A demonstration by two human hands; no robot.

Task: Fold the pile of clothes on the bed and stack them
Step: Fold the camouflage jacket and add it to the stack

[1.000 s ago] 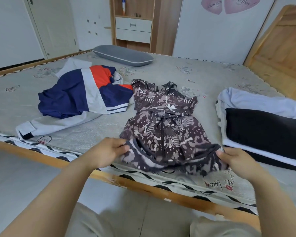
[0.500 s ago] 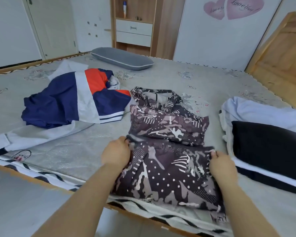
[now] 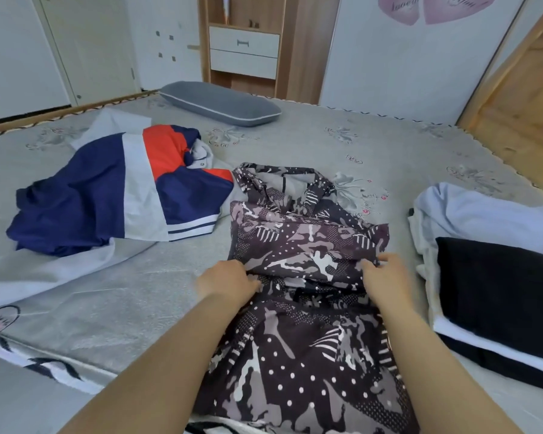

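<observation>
A dark patterned garment (image 3: 304,242) lies on the bed (image 3: 389,142) in front of me, its near hem folded up over its middle. My left hand (image 3: 228,281) grips the folded edge on the left side. My right hand (image 3: 386,274) pinches the same edge on the right. A navy, white and orange jacket (image 3: 107,192) lies unfolded to the left, touching the patterned garment's far left corner. On the right sits a stack of folded clothes (image 3: 496,270), black on top of white.
A grey pillow (image 3: 220,103) lies at the far side of the bed. Behind it stand a wooden shelf unit with drawers (image 3: 243,51) and a white wall. A wooden headboard (image 3: 521,98) rises at the right. Bare floor (image 3: 22,399) shows at the lower left.
Both hands have carried the garment's near hem away from me and up over its middle. The view has moved closer over the bed.
</observation>
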